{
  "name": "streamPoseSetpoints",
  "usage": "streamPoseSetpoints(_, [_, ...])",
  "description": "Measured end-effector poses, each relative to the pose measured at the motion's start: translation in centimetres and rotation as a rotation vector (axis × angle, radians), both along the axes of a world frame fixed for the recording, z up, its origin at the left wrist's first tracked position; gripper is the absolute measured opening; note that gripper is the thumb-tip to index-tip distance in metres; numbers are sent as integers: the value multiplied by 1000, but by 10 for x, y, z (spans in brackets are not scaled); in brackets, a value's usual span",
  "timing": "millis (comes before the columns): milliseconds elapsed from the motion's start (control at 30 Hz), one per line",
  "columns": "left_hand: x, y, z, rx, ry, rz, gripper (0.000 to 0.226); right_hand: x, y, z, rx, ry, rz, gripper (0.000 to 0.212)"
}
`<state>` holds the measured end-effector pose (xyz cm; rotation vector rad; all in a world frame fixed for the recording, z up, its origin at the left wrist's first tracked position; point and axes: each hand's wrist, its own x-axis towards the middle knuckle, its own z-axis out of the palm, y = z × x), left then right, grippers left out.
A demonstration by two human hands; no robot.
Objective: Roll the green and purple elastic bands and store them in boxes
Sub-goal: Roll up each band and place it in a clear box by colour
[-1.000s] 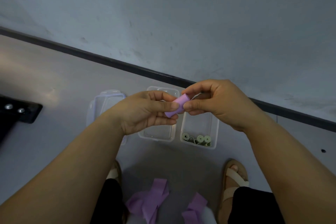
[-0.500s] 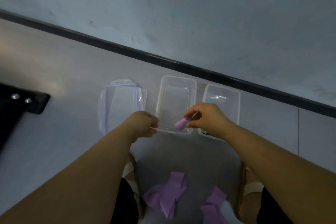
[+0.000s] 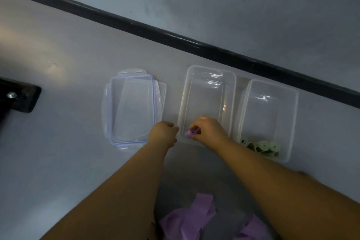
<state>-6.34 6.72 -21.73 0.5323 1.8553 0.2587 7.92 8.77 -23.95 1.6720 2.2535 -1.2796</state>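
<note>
Pinched between the thumb and curled fingers of the right hand point(image 3: 209, 132), a small purple roll point(image 3: 190, 133) sat low inside the near end of the middle box point(image 3: 206, 91), close to its floor; from where I stood I couldn't tell whether it touched.

Starting at the far left of the frame, a black bracket with a bolt head point(image 3: 19, 95) lay on the grey floor point(image 3: 58, 152). Right of it, left of centre, were two clear lids point(image 3: 132, 107), one with a blue seal lying on top of the other and slightly askew.

Next came the left hand point(image 3: 163, 133), its forearm reaching up from the bottom left. The fingers were curled into a loose fist, with the knuckles right against the near left corner of the middle box. Whether it gripped the rim or merely rested beside it, I couldn't tell.

At the centre, the middle box was clear plastic and open-topped, holding nothing but the purple roll. The right forearm came in from the lower right, crossing the near rim, with the wrist bent down into the box.

Just beside it to the right stood the right box point(image 3: 268, 107), with several green rolls point(image 3: 261, 146) bunched at its near end.

Near the bottom edge, between the two forearms, lay loose purple bands point(image 3: 191, 218), unrolled and crumpled. A dark skirting strip point(image 3: 175, 37) ran diagonally behind the boxes from upper left to right.
</note>
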Motion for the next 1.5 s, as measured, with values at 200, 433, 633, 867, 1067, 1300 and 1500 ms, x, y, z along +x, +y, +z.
streamPoseSetpoints(200, [0,0,-10,11,6,36,22,-12,3,-23,26,-39,34,19])
streamPoseSetpoints(433, [-1,-1,-8,-21,-51,72,21,-19,6,-27,30,-60,178,21])
streamPoseSetpoints(633, [-2,1,-10,-44,-58,65,22,-21,9,-28,-32,-52,192,27])
streamPoseSetpoints(867, [-3,2,-11,-43,-63,53,24,-16,10,-29,-112,-1,112,26])
streamPoseSetpoints(1067, [-4,1,-10,-25,-57,34,24,-19,12,-33,-220,25,-84,21])
streamPoseSetpoints(1300, [-5,0,-13,0,-45,21,23,-16,12,-35,-260,35,-126,15])
streamPoseSetpoints(1500, [-6,-3,-17,30,-34,26,23,-18,13,-35,-260,28,-113,13])
